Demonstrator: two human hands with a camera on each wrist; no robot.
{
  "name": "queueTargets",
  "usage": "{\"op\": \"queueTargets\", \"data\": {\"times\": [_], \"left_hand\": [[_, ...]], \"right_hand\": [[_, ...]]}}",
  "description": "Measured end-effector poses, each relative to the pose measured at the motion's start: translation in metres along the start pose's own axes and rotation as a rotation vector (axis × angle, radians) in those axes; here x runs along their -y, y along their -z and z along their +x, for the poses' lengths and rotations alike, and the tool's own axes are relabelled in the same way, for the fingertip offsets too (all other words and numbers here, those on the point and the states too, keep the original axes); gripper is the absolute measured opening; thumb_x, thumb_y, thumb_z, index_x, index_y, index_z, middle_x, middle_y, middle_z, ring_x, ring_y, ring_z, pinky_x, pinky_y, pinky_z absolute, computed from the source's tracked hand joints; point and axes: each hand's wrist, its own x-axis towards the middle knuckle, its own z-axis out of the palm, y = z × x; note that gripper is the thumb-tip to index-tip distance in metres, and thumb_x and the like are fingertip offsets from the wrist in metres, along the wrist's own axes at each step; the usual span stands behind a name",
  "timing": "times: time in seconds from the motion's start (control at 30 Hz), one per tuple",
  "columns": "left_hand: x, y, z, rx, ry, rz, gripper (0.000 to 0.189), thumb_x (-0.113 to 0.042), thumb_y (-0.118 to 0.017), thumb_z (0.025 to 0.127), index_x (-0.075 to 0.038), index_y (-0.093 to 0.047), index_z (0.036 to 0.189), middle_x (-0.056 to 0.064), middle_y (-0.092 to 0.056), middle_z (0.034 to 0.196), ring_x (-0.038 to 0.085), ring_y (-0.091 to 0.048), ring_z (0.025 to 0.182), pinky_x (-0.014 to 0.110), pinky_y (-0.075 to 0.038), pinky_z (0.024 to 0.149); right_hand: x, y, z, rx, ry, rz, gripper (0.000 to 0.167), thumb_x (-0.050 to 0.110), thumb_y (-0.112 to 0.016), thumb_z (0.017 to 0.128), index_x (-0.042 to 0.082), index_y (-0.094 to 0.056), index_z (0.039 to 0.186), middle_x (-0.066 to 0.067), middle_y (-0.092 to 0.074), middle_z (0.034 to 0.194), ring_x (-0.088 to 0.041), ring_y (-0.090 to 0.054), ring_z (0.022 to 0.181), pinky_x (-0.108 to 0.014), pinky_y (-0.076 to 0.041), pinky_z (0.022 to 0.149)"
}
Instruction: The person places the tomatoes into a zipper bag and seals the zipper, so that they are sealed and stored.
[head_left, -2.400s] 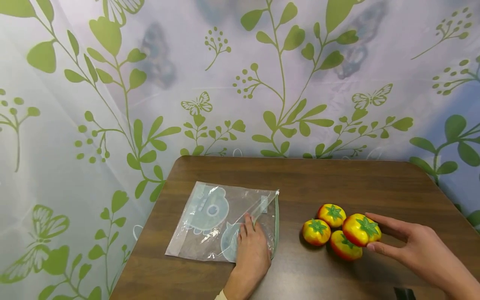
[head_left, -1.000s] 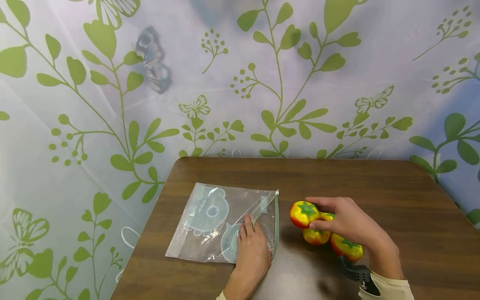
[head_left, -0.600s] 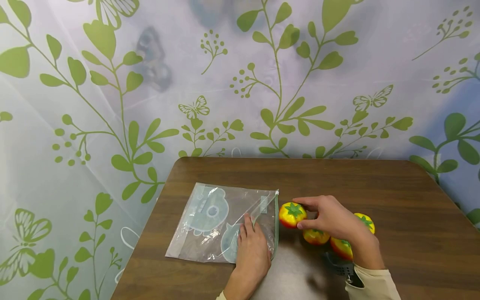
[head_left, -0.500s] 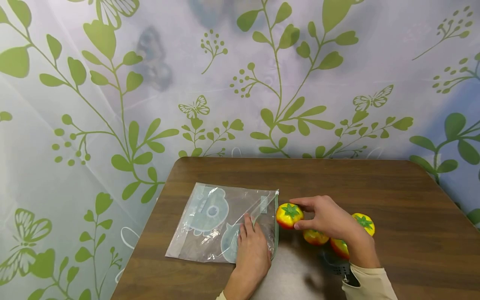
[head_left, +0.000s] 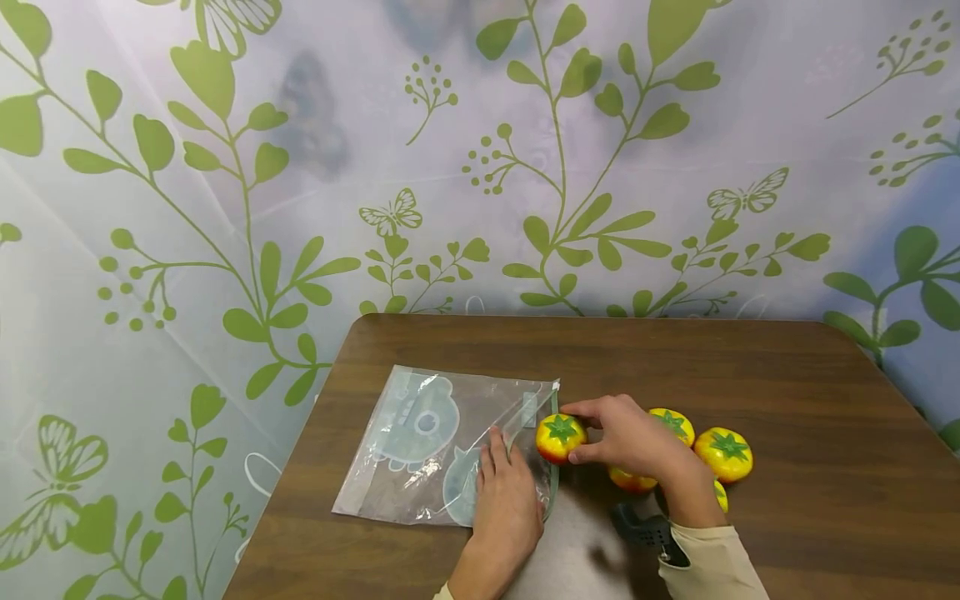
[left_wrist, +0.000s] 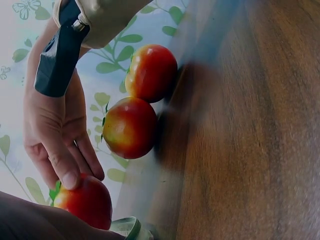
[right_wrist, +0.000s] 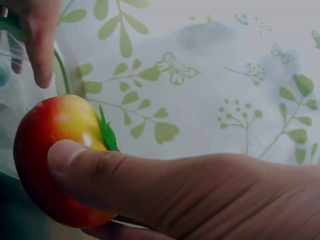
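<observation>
A clear zip bag with pale blue cartoon prints lies on the table. My left hand grips its upper layer at the green-edged opening, which stands raised; in the right wrist view a fingertip points down beside the green rim. My right hand holds a red-and-yellow artificial tomato with a green star-shaped top, thumb on one side and fingers on the other. That tomato overlaps the bag's opening in the head view, close to the left fingers. The right thumb presses the tomato's side.
Several more artificial tomatoes stand on the brown table, partly behind my right forearm: one at the right and another below the hand. A leaf-and-butterfly patterned curtain hangs behind the table. A dark strap device sits at my right wrist.
My right hand has carried the tomato leftward from the group at the right to the bag's opening, uncovering tomatoes behind it. My left hand has stayed in place on the bag.
</observation>
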Motion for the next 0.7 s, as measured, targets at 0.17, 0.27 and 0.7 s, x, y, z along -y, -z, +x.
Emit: {"op": "queueTargets", "data": {"times": [0.17,0.27,0.7], "left_hand": [[-0.001,0.001,0.0,0.002,0.0,0.003,0.09,-0.023,-0.102,0.072,0.014,-0.058,0.142,0.038,-0.046,0.161,0.055,-0.059,0.138,0.057,-0.057,0.108],[-0.002,0.001,0.0,0.002,0.0,0.0,0.09,-0.022,-0.101,0.073,0.015,-0.057,0.143,0.038,-0.045,0.161,0.055,-0.059,0.138,0.057,-0.057,0.109],[-0.002,0.0,0.0,0.001,0.003,-0.025,0.093,-0.02,-0.1,0.075,0.012,-0.051,0.147,0.037,-0.042,0.164,0.054,-0.055,0.144,0.057,-0.055,0.112]], "right_hand": [[0.003,-0.006,0.005,0.004,-0.015,-0.024,0.062,0.031,-0.094,0.087,0.011,-0.073,0.142,-0.005,-0.078,0.131,-0.026,-0.072,0.116,-0.056,-0.058,0.104],[0.006,-0.01,0.009,-0.009,-0.009,-0.055,0.061,0.03,-0.094,0.087,0.011,-0.074,0.142,-0.005,-0.078,0.131,-0.028,-0.071,0.118,-0.057,-0.057,0.106],[0.015,-0.031,0.022,-0.04,0.027,-0.122,0.059,0.025,-0.096,0.084,0.008,-0.076,0.137,-0.004,-0.081,0.12,-0.025,-0.074,0.106,-0.05,-0.06,0.1]]}}
